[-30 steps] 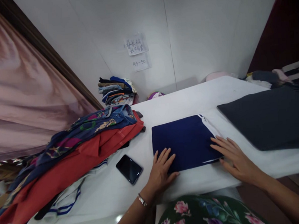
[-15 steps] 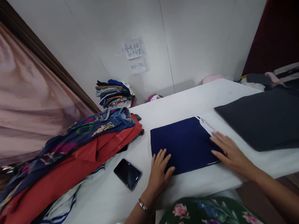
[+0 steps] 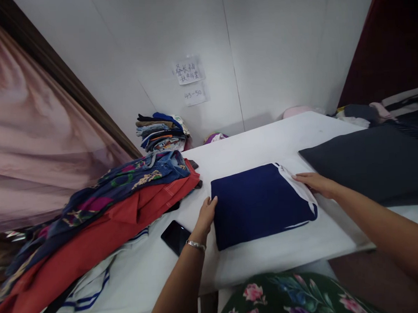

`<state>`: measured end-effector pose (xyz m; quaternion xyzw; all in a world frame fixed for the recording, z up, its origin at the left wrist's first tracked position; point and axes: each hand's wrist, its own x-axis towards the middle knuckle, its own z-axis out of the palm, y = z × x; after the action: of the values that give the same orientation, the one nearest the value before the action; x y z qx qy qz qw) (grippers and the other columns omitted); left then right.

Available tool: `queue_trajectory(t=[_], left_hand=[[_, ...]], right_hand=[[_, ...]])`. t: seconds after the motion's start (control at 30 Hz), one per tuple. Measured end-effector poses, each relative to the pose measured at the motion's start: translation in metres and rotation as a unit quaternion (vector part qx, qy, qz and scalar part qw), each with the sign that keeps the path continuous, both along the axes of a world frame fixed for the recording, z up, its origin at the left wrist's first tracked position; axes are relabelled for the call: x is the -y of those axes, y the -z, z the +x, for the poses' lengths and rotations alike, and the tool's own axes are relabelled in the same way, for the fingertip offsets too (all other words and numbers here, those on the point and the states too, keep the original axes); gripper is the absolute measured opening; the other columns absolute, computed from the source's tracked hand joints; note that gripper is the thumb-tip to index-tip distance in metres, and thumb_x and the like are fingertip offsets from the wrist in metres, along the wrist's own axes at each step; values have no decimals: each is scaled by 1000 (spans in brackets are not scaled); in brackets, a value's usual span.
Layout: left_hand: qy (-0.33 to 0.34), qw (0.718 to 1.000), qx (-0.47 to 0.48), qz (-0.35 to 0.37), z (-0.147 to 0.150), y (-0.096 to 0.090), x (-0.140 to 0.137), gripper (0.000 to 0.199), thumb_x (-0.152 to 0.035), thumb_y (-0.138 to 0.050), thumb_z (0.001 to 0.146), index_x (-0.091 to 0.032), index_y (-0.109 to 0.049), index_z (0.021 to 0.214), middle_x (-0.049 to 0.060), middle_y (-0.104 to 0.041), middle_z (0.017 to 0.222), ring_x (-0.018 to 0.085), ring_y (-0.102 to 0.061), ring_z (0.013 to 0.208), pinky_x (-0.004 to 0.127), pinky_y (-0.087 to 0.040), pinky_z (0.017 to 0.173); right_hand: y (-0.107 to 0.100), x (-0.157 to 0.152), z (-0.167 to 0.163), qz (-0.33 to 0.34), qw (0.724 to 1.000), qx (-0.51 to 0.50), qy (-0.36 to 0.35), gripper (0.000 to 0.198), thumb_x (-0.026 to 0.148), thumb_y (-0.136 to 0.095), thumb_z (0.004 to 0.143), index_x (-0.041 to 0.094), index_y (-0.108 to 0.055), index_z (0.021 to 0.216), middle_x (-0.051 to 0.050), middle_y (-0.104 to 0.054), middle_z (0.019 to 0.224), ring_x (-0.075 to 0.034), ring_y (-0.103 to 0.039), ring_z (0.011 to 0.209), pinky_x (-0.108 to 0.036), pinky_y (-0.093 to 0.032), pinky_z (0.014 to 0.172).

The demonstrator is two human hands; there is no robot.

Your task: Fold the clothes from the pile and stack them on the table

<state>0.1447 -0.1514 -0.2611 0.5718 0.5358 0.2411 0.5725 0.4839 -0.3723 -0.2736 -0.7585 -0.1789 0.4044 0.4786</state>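
A navy blue garment [image 3: 260, 205], folded into a flat rectangle, lies in front of me; white trim or lining shows along its right side. My left hand [image 3: 207, 212] is closed at its left edge, thumb on top and the other fingers mostly hidden by the side. On the opposite edge, my right hand [image 3: 315, 183] has its fingers together at the white trim, also closed on the cloth. The garment rests on a white-covered table [image 3: 244, 154].
Left of it lie a dark phone [image 3: 174, 237], partly behind my left forearm, and a heap with red trousers [image 3: 111, 231] and patterned denim [image 3: 126, 179]. Folded clothes [image 3: 162, 131] are stacked by the wall. A dark grey cloth [image 3: 377, 166] spreads out at the right.
Both hands have moved off the top of the navy garment to its left and right edges. My left forearm now partly covers the phone. The garment has barely shifted.
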Motion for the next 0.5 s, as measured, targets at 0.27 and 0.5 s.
queue_trajectory(t=[0.27, 0.5], left_hand=[[34, 971, 104, -214, 17, -9, -16, 29, -37, -61, 87, -10, -69, 95, 12, -74, 84, 22, -71, 76, 32, -57, 76], [60, 979, 77, -181, 18, -11, -17, 27, -34, -62, 86, -10, -70, 96, 13, -75, 85, 22, -72, 79, 33, -56, 82]], right_hand=[[-8, -20, 11, -16, 981, -178, -79, 37, 43, -74, 74, 12, -70, 94, -17, -72, 104, -25, -69, 92, -32, -57, 83], [-15, -28, 7, -36, 978, -164, -124, 37, 44, -76, 72, 13, -69, 91, -16, -73, 98, -24, -70, 85, -32, -57, 79]])
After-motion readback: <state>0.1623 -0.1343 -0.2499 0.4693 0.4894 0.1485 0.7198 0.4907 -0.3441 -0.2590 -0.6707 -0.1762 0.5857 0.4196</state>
